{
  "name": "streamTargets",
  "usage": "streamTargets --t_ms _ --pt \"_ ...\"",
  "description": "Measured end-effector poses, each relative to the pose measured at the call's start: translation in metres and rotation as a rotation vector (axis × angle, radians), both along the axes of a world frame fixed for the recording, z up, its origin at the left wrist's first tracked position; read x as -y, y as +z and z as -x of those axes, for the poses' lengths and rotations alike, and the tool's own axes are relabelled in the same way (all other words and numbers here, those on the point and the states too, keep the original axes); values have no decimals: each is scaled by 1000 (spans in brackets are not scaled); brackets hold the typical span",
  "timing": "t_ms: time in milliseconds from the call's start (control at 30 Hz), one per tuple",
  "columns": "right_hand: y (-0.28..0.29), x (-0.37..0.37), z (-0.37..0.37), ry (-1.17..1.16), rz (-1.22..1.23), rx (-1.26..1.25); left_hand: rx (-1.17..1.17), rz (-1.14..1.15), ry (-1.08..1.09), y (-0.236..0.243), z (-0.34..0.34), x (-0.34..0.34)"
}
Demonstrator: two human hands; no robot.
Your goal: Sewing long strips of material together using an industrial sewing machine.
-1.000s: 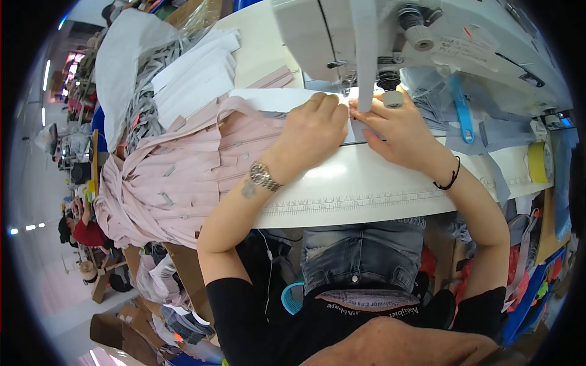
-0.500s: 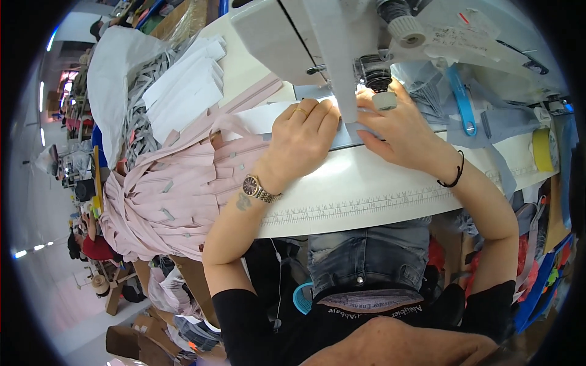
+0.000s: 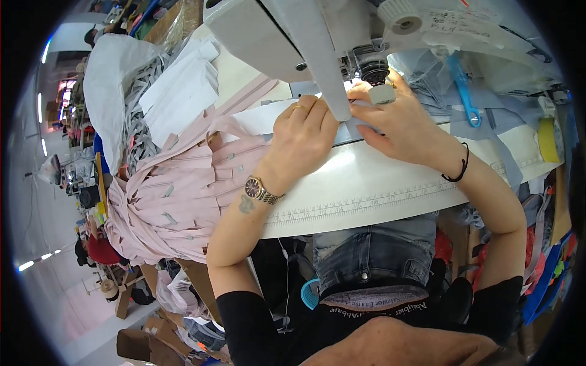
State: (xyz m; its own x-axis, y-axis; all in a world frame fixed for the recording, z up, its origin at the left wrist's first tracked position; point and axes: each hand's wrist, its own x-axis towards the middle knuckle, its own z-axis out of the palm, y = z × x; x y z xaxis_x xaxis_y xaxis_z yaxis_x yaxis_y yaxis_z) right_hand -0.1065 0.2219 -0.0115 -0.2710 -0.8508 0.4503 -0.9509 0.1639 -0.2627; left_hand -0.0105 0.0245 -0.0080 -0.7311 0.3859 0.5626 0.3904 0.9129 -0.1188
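A white sewing machine point(image 3: 268, 36) overhangs the work, with a pale strip of material point(image 3: 256, 116) under its head. My left hand point(image 3: 303, 134), wearing a ring, has curled fingers pressed together on that strip, left of the needle area. My right hand point(image 3: 397, 125) rests on the work right of the machine head; its thumb is apart from its bent fingers, and some fingertips are hidden by the machine. Pink zipper tapes with metal pulls point(image 3: 168, 201) lie heaped beside my left arm.
White pieces point(image 3: 177, 91) and grey tapes lie at the back left. A blue tool point(image 3: 464, 91) and yellow tape roll point(image 3: 547, 140) are at the right on the worktable point(image 3: 342, 195). Cardboard boxes point(image 3: 131, 344) stand lower left. A co-worker in red point(image 3: 101, 247) is at far left.
My left hand has shifted slightly left relative to my right, which stays at the machine head. The whole view has shifted a little, moving the machine up and left in frame.
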Motion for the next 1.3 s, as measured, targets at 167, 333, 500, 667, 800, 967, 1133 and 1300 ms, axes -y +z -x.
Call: streamTargets --t_ms 167,333,500,667,800,967,1133,1300 --pt "1 0 1 29 29 76 29 14 2 -1 0 0" --pt "6 -1 1 39 -8 102 2 -24 5 0 2 -1" --pt "5 -3 2 22 -30 63 57 -17 -3 2 2 -1" --pt "2 -3 3 37 55 -27 168 7 17 11 -2 1" --pt "-1 -6 7 62 68 -67 195 -6 -8 16 -2 0" --pt "2 0 6 26 50 -12 180 -36 -10 11 -2 6" --pt "-1 -3 4 26 16 -14 240 -176 -60 18 -3 15" --pt "-2 -6 -1 -9 -53 -37 287 -42 -22 25 -8 6"
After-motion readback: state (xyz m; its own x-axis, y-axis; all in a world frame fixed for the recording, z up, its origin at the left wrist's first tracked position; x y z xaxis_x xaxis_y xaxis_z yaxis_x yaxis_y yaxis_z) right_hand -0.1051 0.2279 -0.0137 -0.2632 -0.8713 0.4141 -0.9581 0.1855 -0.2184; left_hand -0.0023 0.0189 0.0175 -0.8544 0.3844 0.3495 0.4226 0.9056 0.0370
